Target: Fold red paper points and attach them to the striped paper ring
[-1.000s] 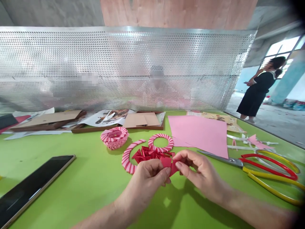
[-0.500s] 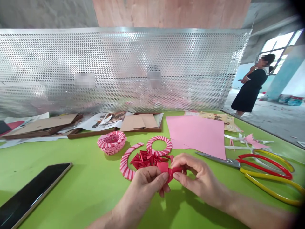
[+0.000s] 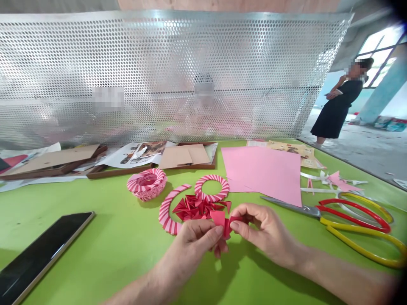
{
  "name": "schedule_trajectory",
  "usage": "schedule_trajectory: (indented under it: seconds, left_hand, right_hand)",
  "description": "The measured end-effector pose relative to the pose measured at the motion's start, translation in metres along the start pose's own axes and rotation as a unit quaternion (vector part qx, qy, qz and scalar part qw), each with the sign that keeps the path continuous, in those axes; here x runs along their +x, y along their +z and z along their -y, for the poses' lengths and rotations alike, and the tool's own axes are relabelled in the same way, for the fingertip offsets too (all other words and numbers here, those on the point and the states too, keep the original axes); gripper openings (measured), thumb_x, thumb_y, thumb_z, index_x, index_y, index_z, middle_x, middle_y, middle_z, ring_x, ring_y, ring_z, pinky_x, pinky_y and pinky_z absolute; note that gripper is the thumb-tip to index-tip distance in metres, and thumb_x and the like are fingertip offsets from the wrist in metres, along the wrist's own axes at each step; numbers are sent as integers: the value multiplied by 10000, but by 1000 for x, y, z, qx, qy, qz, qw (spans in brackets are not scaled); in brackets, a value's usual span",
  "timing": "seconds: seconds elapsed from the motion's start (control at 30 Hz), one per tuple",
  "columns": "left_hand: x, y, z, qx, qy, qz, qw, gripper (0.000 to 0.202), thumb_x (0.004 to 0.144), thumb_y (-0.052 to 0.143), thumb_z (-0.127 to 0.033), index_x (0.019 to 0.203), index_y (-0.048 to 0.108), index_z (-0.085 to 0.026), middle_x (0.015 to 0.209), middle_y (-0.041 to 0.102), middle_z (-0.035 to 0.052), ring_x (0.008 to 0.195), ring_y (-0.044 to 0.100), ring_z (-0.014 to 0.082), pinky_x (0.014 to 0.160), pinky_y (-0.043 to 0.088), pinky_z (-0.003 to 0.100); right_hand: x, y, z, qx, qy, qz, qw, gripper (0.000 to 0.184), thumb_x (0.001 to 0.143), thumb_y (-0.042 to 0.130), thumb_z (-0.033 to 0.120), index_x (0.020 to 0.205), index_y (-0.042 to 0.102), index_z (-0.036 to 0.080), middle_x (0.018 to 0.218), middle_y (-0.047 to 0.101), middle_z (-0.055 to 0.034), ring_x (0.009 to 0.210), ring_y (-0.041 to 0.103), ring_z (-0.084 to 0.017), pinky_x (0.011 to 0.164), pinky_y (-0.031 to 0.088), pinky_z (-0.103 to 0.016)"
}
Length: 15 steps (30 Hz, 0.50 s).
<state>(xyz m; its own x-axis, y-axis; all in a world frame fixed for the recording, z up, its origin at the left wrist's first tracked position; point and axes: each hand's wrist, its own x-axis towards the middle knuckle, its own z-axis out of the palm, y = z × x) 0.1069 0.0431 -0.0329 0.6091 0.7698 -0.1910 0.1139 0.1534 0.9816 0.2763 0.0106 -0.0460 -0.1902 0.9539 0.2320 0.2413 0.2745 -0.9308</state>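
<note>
A small piece of folded red paper (image 3: 218,217) is pinched between my two hands above the table. My left hand (image 3: 200,237) grips its left part between thumb and fingers. With thumb and fingertips, my right hand (image 3: 260,228) holds its right end. Just behind lies a heap of folded red paper pieces (image 3: 197,207). A curved strip of pink-and-white folded paper (image 3: 165,212) bends around the heap's left side. Beyond the heap is a closed pink-and-white paper ring (image 3: 212,188), and farther left sits a stack of similar rings (image 3: 147,184).
Scissors (image 3: 313,210) with red and yellow handles lie right of my right hand, their tip near pink paper sheets (image 3: 263,169). A phone (image 3: 44,250) rests at left. Trays (image 3: 187,159) with papers line a perforated metal screen (image 3: 178,76). A person (image 3: 340,101) stands beyond the table.
The view has tilted slightly downward, so the background sits higher. My hands keep their pinch on the red paper; its right end looks bent a little more toward my right fingers.
</note>
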Motion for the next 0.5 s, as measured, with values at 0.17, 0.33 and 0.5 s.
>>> schedule_trajectory:
  seconds: [0.17, 0.33, 0.5]
  left_hand:
    - [2, 1, 1, 32, 2, -3, 999, 260, 714, 575, -328, 584, 607, -105, 549, 590, 23, 520, 486, 108, 541, 374, 223]
    - [1, 2, 2, 56, 2, -13, 998, 283, 706, 567, -353, 568, 583, -106, 526, 562, 13, 500, 451, 102, 511, 331, 221]
    - [0, 3, 0, 70, -1, -12, 997, 285, 696, 566, -363, 563, 579, -111, 520, 548, 10, 490, 428, 103, 493, 305, 221]
  right_hand:
    - [0, 1, 2, -30, -2, -8, 1000, 91, 806, 505, 202, 742, 550, 155, 658, 552, 7, 607, 486, -107, 566, 416, -209]
    - [0, 2, 5, -44, -3, -20, 999, 79, 789, 507, 167, 724, 547, 153, 640, 548, 14, 586, 480, -98, 549, 407, -196]
    - [0, 4, 5, -48, -8, -31, 998, 77, 772, 498, 133, 707, 535, 153, 627, 539, 16, 577, 477, -98, 541, 406, -195]
